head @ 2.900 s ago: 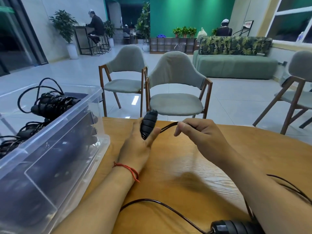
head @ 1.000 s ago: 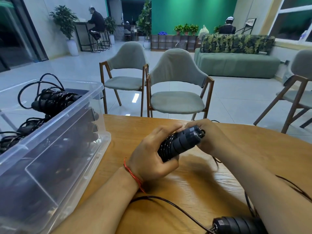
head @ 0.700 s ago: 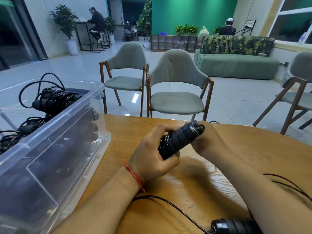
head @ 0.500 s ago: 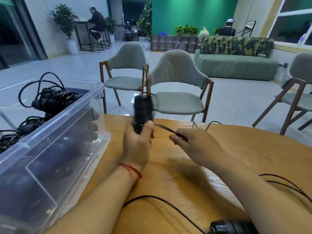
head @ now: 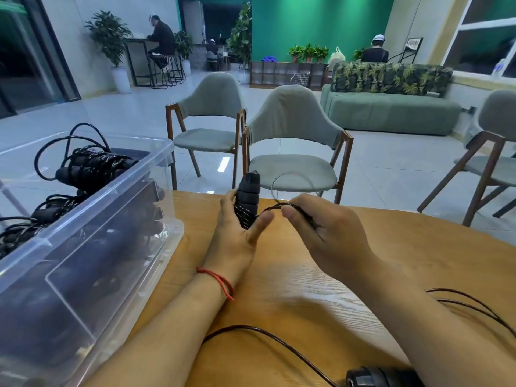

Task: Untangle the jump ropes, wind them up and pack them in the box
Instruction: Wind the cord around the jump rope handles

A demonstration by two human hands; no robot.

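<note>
Left hand (head: 237,241) is gripping an upright rope handle (head: 248,191) over the wooden table (head: 418,261); right hand (head: 329,236) is pinching its cord (head: 272,208). Grey chairs (head: 293,141) are standing on pale tiles behind (green wall beyond).

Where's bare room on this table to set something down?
The wooden table is bare between the forearms, above the thin black cord, and beyond the right hand. The clear plastic box fills the left; cord loops crowd the near right.

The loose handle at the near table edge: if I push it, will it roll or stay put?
Probably rolls: the loose handle looks round and ribbed, lying on its side on the table. Its thin cord looks floppy, curving slack across the wood, so it would likely trail rather than stop it.
</note>
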